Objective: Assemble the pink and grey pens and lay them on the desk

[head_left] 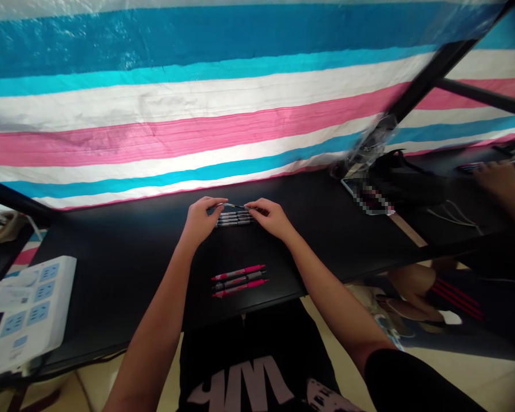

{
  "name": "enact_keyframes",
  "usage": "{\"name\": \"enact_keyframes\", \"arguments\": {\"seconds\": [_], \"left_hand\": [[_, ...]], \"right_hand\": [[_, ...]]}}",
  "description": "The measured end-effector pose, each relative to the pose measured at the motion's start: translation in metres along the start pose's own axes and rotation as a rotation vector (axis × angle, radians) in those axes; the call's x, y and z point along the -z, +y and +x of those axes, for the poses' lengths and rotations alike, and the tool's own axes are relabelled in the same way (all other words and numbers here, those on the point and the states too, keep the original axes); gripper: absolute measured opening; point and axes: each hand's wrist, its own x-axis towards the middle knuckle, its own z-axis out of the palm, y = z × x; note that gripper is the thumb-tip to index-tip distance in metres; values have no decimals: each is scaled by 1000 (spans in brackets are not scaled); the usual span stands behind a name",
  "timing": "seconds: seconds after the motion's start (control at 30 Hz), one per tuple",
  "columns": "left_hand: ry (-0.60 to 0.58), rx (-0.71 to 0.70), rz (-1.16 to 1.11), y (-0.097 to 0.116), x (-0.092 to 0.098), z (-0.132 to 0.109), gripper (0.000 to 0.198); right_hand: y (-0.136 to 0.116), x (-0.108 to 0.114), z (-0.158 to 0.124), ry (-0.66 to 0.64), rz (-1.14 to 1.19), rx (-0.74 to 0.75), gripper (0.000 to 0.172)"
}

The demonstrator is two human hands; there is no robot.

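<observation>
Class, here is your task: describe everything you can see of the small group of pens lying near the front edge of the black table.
The three pens lie side by side on the black table, close to its near edge, between the person's forearms. They touch or nearly touch, all pointing the same way and slanting slightly upward to the right. The two outer pens have bright pink barrels; the middle one looks darker, with a pink end. They look like plastic. No hand touches them; the left hand and right hand are at another row of pens farther back.

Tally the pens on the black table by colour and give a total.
Pink pens, lying in a row near the table edge: 3
Dark pens, in the row between the left hand and the right hand: about 4, small and partly hidden by the fingers
Total: about 7 pens
</observation>
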Motion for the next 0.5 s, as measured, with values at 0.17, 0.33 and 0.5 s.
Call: {"name": "enact_keyframes", "arguments": {"seconds": [0.17,0.33,0.5], "left_hand": [[-126,-78,192,3,-5,-2,25],[-140,-45,80,2,-8,-3,22],[-211,14,6,3,-4,-2,20]], "right_hand": [[-3,-4,-2,-3,-23,34,19],[-7,-9,-3,33,79,9,13],[-7,-8,-3,54,146,-25,18]]}}
